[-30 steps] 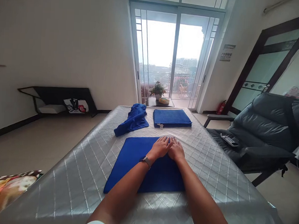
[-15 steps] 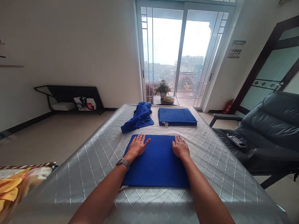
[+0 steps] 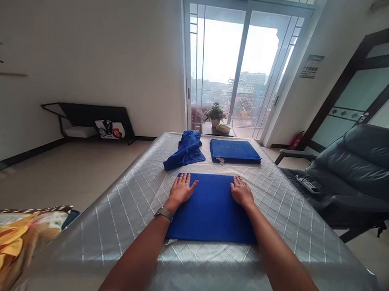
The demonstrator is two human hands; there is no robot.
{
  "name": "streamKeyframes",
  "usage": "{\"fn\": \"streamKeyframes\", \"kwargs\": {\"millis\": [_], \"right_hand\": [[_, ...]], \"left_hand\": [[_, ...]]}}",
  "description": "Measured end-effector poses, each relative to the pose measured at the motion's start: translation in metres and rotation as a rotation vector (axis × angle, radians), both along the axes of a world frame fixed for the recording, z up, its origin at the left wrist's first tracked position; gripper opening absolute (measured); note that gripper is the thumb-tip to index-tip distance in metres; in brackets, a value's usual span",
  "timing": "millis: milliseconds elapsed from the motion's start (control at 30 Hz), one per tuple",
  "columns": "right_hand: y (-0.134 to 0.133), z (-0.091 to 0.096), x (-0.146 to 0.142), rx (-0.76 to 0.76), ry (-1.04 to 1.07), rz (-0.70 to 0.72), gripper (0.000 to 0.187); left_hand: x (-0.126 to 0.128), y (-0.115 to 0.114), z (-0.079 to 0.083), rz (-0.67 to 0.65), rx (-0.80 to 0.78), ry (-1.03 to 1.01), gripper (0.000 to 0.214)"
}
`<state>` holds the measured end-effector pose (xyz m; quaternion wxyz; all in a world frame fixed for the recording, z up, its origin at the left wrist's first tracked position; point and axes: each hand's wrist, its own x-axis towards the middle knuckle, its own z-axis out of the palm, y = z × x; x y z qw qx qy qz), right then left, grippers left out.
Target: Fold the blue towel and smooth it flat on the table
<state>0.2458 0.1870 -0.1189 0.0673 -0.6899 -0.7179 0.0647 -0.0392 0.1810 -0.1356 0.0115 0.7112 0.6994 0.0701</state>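
A folded blue towel lies flat on the silver quilted table cover in front of me. My left hand rests palm down on its far left corner, fingers spread and open. My right hand lies flat on the far right corner, fingers stretched out. A watch sits on my left wrist. Beyond, a neatly folded blue towel lies at the far right of the table. A crumpled blue towel lies to its left.
A black reclining chair with a remote on its seat stands to the right. A yellow patterned cushion sits at the lower left. A small table with a potted plant stands before the glass balcony doors. A low black shelf lines the left wall.
My hands, together at the middle of the towel's far edge a second ago, have slid apart to its two far corners. The view has shifted slightly to the left.
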Motion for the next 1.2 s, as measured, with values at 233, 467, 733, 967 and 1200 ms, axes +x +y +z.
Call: {"fn": "streamKeyframes", "kwargs": {"millis": [233,467,733,967,1200], "right_hand": [[-0.020,0.010,-0.006,0.201,-0.087,0.007,0.057],[-0.069,0.003,0.000,-0.007,-0.097,0.032,0.063],[-0.084,0.002,0.000,-0.034,-0.022,0.024,0.066],[-0.087,0.004,-0.001,-0.005,0.072,0.014,0.065],[-0.089,0.004,-0.002,0.031,0.116,0.006,0.065]], "left_hand": [[0.001,-0.002,0.002,-0.015,0.024,0.002,0.087],[0.001,0.000,-0.004,-0.022,0.072,-0.041,0.085],[-0.005,0.003,-0.009,-0.038,0.094,-0.002,0.082],[-0.001,-0.003,-0.001,-0.007,0.079,0.060,0.078],[0.035,-0.025,0.016,-0.148,0.244,0.088,0.062]]}}
